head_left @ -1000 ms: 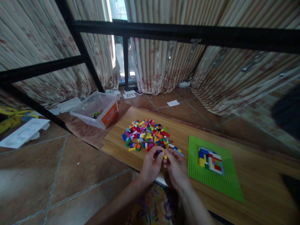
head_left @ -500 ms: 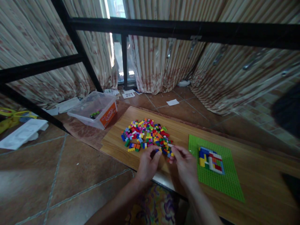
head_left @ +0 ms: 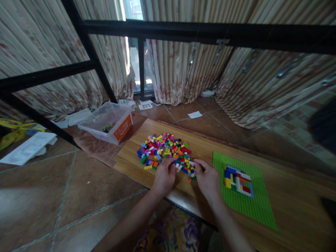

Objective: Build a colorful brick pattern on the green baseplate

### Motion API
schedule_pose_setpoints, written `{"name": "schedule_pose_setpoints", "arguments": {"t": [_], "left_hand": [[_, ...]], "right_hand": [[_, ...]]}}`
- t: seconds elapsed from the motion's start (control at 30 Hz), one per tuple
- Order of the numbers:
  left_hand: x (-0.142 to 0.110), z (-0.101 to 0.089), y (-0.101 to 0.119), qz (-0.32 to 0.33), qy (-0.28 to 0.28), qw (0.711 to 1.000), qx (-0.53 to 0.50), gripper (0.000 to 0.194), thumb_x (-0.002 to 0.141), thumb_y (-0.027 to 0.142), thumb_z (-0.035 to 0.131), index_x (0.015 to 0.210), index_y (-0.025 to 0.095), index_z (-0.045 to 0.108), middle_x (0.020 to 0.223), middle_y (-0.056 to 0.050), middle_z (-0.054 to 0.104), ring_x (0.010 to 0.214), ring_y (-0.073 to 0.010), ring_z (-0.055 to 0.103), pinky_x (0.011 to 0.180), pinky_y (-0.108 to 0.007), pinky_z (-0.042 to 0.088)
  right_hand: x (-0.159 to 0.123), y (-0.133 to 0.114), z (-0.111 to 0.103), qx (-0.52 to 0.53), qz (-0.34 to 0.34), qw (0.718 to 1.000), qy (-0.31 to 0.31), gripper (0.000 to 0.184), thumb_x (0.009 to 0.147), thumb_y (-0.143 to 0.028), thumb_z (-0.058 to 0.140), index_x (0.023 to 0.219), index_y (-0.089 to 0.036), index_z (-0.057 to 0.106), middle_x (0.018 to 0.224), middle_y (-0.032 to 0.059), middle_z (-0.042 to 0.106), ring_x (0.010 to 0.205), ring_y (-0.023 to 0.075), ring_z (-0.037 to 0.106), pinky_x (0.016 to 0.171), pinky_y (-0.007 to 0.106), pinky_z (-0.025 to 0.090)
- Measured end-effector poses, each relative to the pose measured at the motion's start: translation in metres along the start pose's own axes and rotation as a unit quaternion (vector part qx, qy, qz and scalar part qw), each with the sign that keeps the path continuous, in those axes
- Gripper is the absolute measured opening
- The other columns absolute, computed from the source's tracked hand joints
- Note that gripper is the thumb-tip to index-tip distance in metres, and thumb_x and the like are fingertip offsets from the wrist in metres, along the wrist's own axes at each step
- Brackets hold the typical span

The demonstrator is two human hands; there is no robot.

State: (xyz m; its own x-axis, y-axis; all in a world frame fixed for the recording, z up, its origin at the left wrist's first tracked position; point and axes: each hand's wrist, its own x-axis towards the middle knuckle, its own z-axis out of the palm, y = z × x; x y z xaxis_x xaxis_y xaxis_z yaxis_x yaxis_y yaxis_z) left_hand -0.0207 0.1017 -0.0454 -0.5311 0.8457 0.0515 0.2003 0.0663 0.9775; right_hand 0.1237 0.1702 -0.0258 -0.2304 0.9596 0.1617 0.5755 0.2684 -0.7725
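A heap of small coloured bricks [head_left: 164, 151] lies on a wooden board [head_left: 131, 159]. My left hand [head_left: 165, 176] rests at the near edge of the heap, its fingers curled and its fingertips among the bricks. My right hand [head_left: 208, 177] sits at the heap's right end, fingers bent and pinched at the nearest bricks. What either hand holds is too small to make out. To the right lies a green baseplate [head_left: 252, 204] with a flat patch of blue, yellow, white and red bricks [head_left: 238, 181] on it.
A clear plastic tub [head_left: 108, 122] with an orange label stands on the tiled floor at the left. Black metal bars [head_left: 183, 31] cross above. Striped curtains hang behind. Papers lie on the floor at the far left [head_left: 26, 148].
Both hands have parted from each other and moved forward to the heap. The small yellow piece they held between them a second ago is no longer seen.
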Motion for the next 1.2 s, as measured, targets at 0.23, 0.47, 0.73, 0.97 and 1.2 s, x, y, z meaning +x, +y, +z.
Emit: {"name": "schedule_pose_setpoints", "arguments": {"t": [0.23, 0.47, 0.73, 0.97, 1.2], "left_hand": [[-0.007, 0.002, 0.016, -0.145, -0.033, 0.964, -0.222, 0.02, 0.077, 0.028, 0.065, 0.094, 0.017, 0.068, 0.076, -0.002, 0.067, 0.063, -0.0138, 0.062, 0.06, -0.025, 0.051], [-0.021, 0.004, 0.025, -0.144, -0.026, 0.952, -0.269, 0.02, 0.073, 0.035, 0.07, 0.081, 0.016, 0.066, 0.066, 0.0, 0.064, 0.058, -0.0118, 0.057, 0.057, -0.023, 0.048], [-0.033, 0.005, 0.023, -0.178, -0.067, 0.936, -0.297, 0.019, 0.078, 0.035, 0.063, 0.082, 0.016, 0.065, 0.059, 0.002, 0.059, 0.051, -0.0113, 0.053, 0.052, -0.023, 0.043], [-0.016, 0.002, 0.007, 0.018, 0.01, 0.999, 0.044, 0.01, 0.08, 0.015, 0.06, 0.086, 0.018, 0.068, 0.086, -0.004, 0.066, 0.081, -0.0173, 0.061, 0.075, -0.029, 0.049], [0.001, -0.004, 0.009, 0.107, 0.039, 0.98, 0.161, 0.019, 0.084, 0.013, 0.056, 0.101, 0.017, 0.064, 0.099, -0.008, 0.064, 0.092, -0.0192, 0.061, 0.083, -0.032, 0.051]], "right_hand": [[-0.013, -0.024, 0.013, 0.201, 0.074, 0.975, -0.063, 0.034, 0.079, -0.048, 0.061, 0.092, -0.019, 0.073, 0.091, 0.0071, 0.074, 0.08, 0.0208, 0.066, 0.073, 0.034, 0.051], [-0.029, -0.036, 0.021, 0.276, 0.118, 0.951, -0.076, 0.031, 0.075, -0.048, 0.066, 0.078, -0.018, 0.072, 0.068, 0.004, 0.07, 0.06, 0.017, 0.062, 0.057, 0.029, 0.049], [-0.039, -0.026, 0.016, 0.32, 0.162, 0.927, -0.106, 0.033, 0.074, -0.051, 0.067, 0.078, -0.018, 0.071, 0.062, 0.0021, 0.067, 0.054, 0.0156, 0.058, 0.051, 0.028, 0.046], [-0.008, -0.013, 0.01, 0.089, 0.005, 0.996, -0.028, 0.026, 0.08, -0.043, 0.06, 0.085, -0.021, 0.073, 0.088, 0.0063, 0.072, 0.08, 0.0212, 0.065, 0.077, 0.036, 0.049], [-0.002, -0.009, 0.01, 0.001, -0.061, 0.998, -0.022, 0.028, 0.083, -0.04, 0.056, 0.094, -0.019, 0.071, 0.089, 0.0071, 0.069, 0.078, 0.0202, 0.064, 0.076, 0.035, 0.048]]}}
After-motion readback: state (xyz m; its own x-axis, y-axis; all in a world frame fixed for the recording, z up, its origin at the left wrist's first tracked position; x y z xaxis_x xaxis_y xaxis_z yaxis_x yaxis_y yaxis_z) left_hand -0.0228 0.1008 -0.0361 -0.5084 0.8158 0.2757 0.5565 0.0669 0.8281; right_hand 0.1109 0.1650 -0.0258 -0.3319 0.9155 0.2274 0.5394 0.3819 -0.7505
